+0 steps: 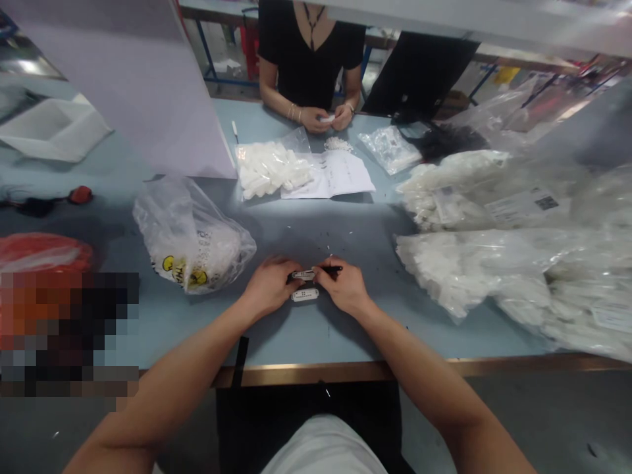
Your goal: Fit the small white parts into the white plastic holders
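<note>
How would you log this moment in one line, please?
left hand: holds white piece; right hand: holds dark stick; table: second piece

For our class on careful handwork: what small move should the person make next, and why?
Perhaps steady the upper white piece and bring the dark stick to it: the left hand holds the piece, and the right hand holds the stick close by.

Up close, a wide, flat, pale blue table top with a long, thin, gold-brown edge. Down below, a dull grey floor, a bit dark. On the left, a tall, flat, whitish panel. Across the top, a long white board. Far back, more tables with brown edges and thin blue metal legs, all blurry. Soft light over the table top, with a bright shine along the front edge.
</note>
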The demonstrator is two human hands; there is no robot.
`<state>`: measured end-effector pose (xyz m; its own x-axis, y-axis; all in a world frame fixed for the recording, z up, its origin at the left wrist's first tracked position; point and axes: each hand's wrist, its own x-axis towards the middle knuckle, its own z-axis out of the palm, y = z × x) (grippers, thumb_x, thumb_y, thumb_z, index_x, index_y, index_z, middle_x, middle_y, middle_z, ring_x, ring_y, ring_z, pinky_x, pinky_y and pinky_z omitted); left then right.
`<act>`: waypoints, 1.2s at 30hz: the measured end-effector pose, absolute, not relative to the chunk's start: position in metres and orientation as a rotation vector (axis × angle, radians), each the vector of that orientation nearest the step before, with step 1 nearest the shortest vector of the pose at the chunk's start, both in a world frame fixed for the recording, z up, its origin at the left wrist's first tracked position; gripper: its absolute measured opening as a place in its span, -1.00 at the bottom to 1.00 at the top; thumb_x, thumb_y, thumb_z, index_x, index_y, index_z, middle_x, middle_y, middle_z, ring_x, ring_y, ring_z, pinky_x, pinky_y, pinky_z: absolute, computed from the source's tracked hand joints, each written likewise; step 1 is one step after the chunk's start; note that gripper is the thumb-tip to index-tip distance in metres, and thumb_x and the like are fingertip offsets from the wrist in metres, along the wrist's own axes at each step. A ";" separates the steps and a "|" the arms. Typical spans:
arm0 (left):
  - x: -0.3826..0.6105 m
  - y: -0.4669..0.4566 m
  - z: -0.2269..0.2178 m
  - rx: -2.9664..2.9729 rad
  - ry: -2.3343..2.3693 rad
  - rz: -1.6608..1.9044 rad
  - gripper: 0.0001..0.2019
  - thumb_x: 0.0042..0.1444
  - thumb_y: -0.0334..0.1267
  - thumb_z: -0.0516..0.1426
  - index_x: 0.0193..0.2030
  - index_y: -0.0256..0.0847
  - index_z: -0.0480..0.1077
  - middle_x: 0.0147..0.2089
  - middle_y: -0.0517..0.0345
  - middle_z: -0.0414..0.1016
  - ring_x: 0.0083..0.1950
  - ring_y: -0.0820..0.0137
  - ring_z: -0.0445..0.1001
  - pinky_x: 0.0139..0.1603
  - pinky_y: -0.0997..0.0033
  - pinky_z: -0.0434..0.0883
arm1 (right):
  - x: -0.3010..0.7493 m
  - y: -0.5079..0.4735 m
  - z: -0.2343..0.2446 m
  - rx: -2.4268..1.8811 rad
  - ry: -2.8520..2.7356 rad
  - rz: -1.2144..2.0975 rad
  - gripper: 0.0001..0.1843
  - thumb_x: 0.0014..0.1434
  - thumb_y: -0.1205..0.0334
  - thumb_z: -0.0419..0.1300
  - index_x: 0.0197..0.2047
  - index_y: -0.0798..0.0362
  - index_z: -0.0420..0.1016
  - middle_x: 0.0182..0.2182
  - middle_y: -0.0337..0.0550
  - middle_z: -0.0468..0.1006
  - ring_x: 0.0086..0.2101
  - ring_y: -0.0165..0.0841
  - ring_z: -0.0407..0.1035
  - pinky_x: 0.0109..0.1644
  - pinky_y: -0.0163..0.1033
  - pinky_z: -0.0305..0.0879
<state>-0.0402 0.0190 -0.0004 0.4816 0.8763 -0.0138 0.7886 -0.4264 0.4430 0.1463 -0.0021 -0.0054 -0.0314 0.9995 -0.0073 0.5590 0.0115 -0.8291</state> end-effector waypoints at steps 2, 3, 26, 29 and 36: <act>-0.040 0.019 -0.001 2.348 1.398 0.295 -0.87 0.14 -0.19 0.13 -0.25 -0.15 0.46 -0.25 0.09 0.48 -0.12 0.24 0.40 -0.09 0.31 0.28 | 0.145 -0.002 -0.005 -1.622 -1.663 0.881 -0.78 0.11 0.09 0.14 -0.36 0.02 0.55 -0.50 -0.24 0.56 -0.49 -0.43 0.38 -0.39 -0.36 0.22; -0.040 0.019 -0.001 2.353 1.401 0.293 -0.87 0.14 -0.19 0.12 -0.26 -0.16 0.46 -0.26 0.09 0.47 -0.12 0.24 0.40 -0.10 0.31 0.28 | 0.144 -0.003 -0.005 -1.622 -1.664 0.872 -0.78 0.11 0.09 0.15 -0.36 0.02 0.55 -0.50 -0.24 0.56 -0.49 -0.43 0.38 -0.39 -0.37 0.22; -0.039 0.019 0.004 2.324 1.388 0.279 -0.85 0.15 -0.20 0.11 -0.23 -0.15 0.48 -0.23 0.08 0.49 -0.10 0.23 0.41 -0.07 0.30 0.29 | 0.144 -0.005 -0.011 -1.612 -1.592 0.894 -0.75 0.12 0.03 0.15 -0.36 0.01 0.53 -0.51 -0.26 0.55 -0.49 -0.43 0.40 -0.39 -0.35 0.22; -0.039 0.019 0.004 2.320 1.394 0.287 -0.85 0.15 -0.20 0.11 -0.25 -0.16 0.48 -0.26 0.08 0.48 -0.13 0.25 0.41 -0.10 0.31 0.29 | 0.144 -0.004 -0.011 -1.623 -1.610 0.874 -0.75 0.12 0.03 0.15 -0.36 0.01 0.54 -0.52 -0.26 0.54 -0.51 -0.44 0.38 -0.39 -0.36 0.22; -0.040 0.020 0.002 2.341 1.389 0.276 -0.85 0.15 -0.17 0.11 -0.28 -0.17 0.46 -0.28 0.07 0.46 -0.12 0.23 0.40 -0.10 0.29 0.28 | 0.141 -0.004 -0.009 -1.621 -1.696 0.811 -0.77 0.13 0.07 0.14 -0.36 0.00 0.54 -0.47 -0.23 0.56 -0.49 -0.43 0.38 -0.36 -0.36 0.24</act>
<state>-0.0398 0.0195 0.0017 0.4859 0.8733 -0.0348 0.7939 -0.4244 0.4354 0.1412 -0.0040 -0.0086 -0.0269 0.9990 0.0362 0.5988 0.0451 -0.7996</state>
